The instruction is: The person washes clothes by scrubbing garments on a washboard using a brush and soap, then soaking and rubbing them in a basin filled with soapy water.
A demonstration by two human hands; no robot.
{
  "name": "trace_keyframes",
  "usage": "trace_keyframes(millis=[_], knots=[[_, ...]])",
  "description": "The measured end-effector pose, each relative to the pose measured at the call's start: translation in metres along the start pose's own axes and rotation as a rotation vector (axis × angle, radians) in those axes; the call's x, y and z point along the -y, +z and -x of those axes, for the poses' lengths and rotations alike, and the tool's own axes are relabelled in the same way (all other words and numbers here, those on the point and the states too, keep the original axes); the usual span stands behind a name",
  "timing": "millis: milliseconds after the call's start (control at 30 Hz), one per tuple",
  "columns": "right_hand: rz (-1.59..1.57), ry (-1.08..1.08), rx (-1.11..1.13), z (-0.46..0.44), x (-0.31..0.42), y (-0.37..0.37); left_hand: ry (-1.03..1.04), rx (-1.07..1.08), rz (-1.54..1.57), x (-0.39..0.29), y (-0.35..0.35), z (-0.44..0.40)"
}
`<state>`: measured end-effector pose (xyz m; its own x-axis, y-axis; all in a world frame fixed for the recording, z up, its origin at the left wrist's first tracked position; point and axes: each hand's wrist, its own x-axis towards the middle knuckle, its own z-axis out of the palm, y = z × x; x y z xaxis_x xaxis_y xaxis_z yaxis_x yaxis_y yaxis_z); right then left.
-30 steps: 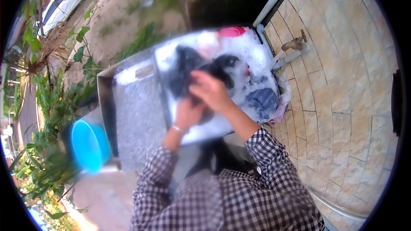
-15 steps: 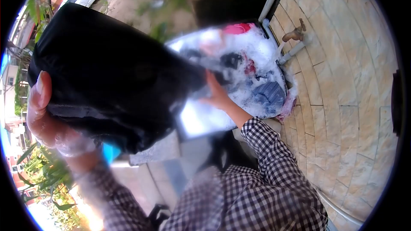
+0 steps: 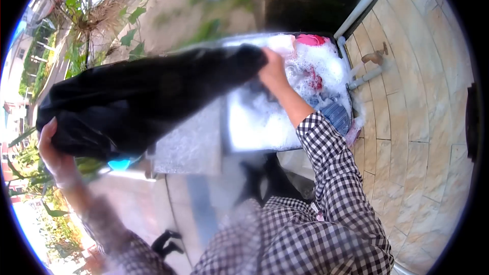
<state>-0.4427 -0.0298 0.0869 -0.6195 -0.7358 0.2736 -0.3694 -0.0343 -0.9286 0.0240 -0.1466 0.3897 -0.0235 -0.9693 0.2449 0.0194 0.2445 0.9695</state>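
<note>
A wet black garment is stretched in the air across the left and middle of the view. My left hand grips its far left end, thumb on top. My right hand is closed on its narrow right end, above the foamy basin. The basin is full of white suds. In the suds lie a blue striped cloth, a red cloth and a bright pink item.
A brown tap and a pipe come out of the tiled wall on the right. A grey slab adjoins the basin's left side. Part of a turquoise bucket shows below the garment. Plants stand at the left.
The black garment has come up out of the suds and is now stretched out leftward. My left hand moved far left with it; my right hand rose slightly, holding the other end.
</note>
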Motion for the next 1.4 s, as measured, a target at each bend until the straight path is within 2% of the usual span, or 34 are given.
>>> trace_keyframes(millis=[33, 67, 133, 200, 267, 300, 367, 400, 467, 500, 600, 633, 733, 767, 833, 867, 933, 1000, 1067, 1133, 1200, 1233, 1267, 1300, 1333, 1367, 1400], knots=[[-0.005, -0.051, -0.032, -0.012, 0.006, -0.002, -0.004, 0.041, 0.015, 0.028, -0.003, 0.006], [-0.011, -0.102, -0.058, -0.020, 0.016, -0.001, -0.120, 0.003, -0.063, 0.048, -0.002, 0.014], [-0.048, -0.132, 0.039, -0.032, 0.068, -0.005, -0.253, 0.161, -0.125, 0.095, -0.004, 0.028], [0.001, -0.157, 0.039, -0.049, 0.083, 0.009, -0.334, 0.132, -0.193, 0.157, -0.029, 0.037], [-0.024, -0.169, 0.069, -0.050, 0.112, 0.021, -0.440, 0.087, -0.200, 0.187, -0.019, 0.067], [-0.021, -0.198, 0.045, -0.062, 0.115, 0.033, -0.513, 0.045, -0.353, 0.195, -0.008, 0.077], [-0.033, -0.211, 0.021, -0.073, 0.135, 0.054, -0.665, 0.127, -0.539, 0.253, -0.021, 0.082], [-0.030, -0.244, 0.040, -0.076, 0.147, 0.064, -0.695, 0.206, -0.443, 0.275, -0.033, 0.089], [-0.028, -0.308, 0.074, -0.083, 0.165, 0.085, -0.718, 0.203, -0.393, 0.290, -0.037, 0.106], [-0.008, -0.350, 0.081, -0.063, 0.165, 0.076, -0.691, 0.153, -0.363, 0.296, -0.035, 0.151], [0.049, -0.355, 0.083, -0.057, 0.183, 0.088, -0.695, 0.128, -0.312, 0.297, -0.044, 0.175], [-0.014, -0.328, 0.109, -0.057, 0.187, 0.091, -0.692, 0.097, -0.307, 0.296, -0.049, 0.177], [0.117, -0.438, 0.010, -0.041, 0.217, 0.099, -0.623, 0.032, -0.266, 0.275, -0.059, 0.174], [0.019, -0.379, 0.067, -0.022, 0.237, 0.099, -0.587, 0.016, -0.257, 0.266, -0.062, 0.173], [-0.055, -0.465, 0.096, 0.007, 0.232, 0.127, -0.585, -0.029, -0.182, 0.254, -0.070, 0.162], [-0.044, -0.467, 0.170, 0.033, 0.225, 0.138, -0.577, -0.050, -0.140, 0.254, -0.068, 0.162], [0.020, -0.633, 0.292, 0.092, 0.213, 0.158, -0.573, -0.084, -0.084, 0.263, -0.067, 0.167], [-0.062, -0.646, 0.479, 0.149, 0.172, 0.195, -0.579, -0.099, 0.010, 0.276, -0.066, 0.170], [-0.068, -0.616, 0.784, 0.199, 0.119, 0.223, -0.573, -0.065, -0.008, 0.293, -0.068, 0.179], [0.184, -0.480, 1.111, 0.217, 0.066, 0.236, -0.400, 0.073, -0.458, 0.331, -0.076, 0.199], [0.008, -0.316, 0.760, 0.193, 0.018, 0.226, -0.263, 0.177, -0.761, 0.317, -0.074, 0.209], [0.024, -0.186, 0.570, 0.178, -0.020, 0.222, -0.173, 0.141, -0.770, 0.323, -0.073, 0.215], [0.020, 0.265, 0.533, 0.152, -0.022, 0.198, -0.128, 0.137, -0.825, 0.322, -0.069, 0.219], [0.189, 0.134, 0.381, 0.134, -0.056, 0.179, -0.082, 0.133, -0.881, 0.318, -0.065, 0.220], [0.242, 0.429, 0.421, 0.113, -0.099, 0.159, -0.033, 0.128, -0.942, 0.317, -0.061, 0.220], [0.080, 0.695, 0.324, 0.096, -0.133, 0.140, 0.030, 0.091, -0.967, 0.321, -0.056, 0.221], [0.020, 0.826, 0.255, 0.084, -0.136, 0.125, 0.027, 0.066, -0.987, 0.324, -0.053, 0.221]])
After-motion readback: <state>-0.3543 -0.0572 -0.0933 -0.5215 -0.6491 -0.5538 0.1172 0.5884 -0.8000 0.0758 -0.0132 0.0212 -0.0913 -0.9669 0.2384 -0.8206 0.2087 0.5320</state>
